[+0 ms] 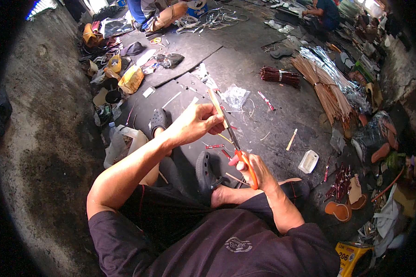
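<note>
The dark floor mat point(263, 92) is lying under the work, its bare middle giving open room ahead of the hands; clutter is crowding its left and right edges. A bundle of tan sticks point(326, 90) is lying well to the right. The left hand point(194, 123) is pinching a thin pale strip point(216, 105), tilted upward. The right hand point(254, 170) is gripping orange-handled scissors point(238, 150), blades meeting the strip's edge.
</note>
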The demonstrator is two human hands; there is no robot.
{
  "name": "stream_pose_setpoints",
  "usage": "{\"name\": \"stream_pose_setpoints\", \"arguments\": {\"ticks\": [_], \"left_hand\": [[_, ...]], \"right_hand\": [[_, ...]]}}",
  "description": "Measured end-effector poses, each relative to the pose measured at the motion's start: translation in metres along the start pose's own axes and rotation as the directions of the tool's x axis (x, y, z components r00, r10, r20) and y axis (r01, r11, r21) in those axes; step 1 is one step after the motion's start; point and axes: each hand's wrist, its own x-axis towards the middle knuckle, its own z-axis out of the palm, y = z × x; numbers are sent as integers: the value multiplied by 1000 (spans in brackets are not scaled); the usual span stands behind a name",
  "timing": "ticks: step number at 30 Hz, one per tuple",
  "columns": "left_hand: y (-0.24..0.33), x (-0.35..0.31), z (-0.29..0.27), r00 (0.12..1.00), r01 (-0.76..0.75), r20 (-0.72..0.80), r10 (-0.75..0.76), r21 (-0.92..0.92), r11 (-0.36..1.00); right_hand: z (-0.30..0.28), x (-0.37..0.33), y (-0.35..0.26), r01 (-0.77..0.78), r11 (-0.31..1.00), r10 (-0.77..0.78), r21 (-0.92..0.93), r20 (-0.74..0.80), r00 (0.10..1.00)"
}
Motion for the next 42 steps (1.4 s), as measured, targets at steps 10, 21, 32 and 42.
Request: {"name": "stream_pose_setpoints", "arguments": {"ticks": [10, 21, 32, 42], "left_hand": [[-5, 3, -2, 999, 11, -49, -15, -94, 995], [0, 0, 5, 1000, 10, -27, -12, -55, 998], [-4, 1, 11, 997, 68, 51, -64, -90, 994], [-9, 5, 5, 998, 49, -42, -56, -152, 987]], "right_hand": [[-1, -5, -7, -112, 993, 112, -22, 25, 993], [1, 4, -9, -72, 997, 72, -36, 10, 997], [1, 0, -4, -49, 997, 49, -56, -4, 999], [1, -3, -14, -259, 965, 259, -37, 1, 966]]}}
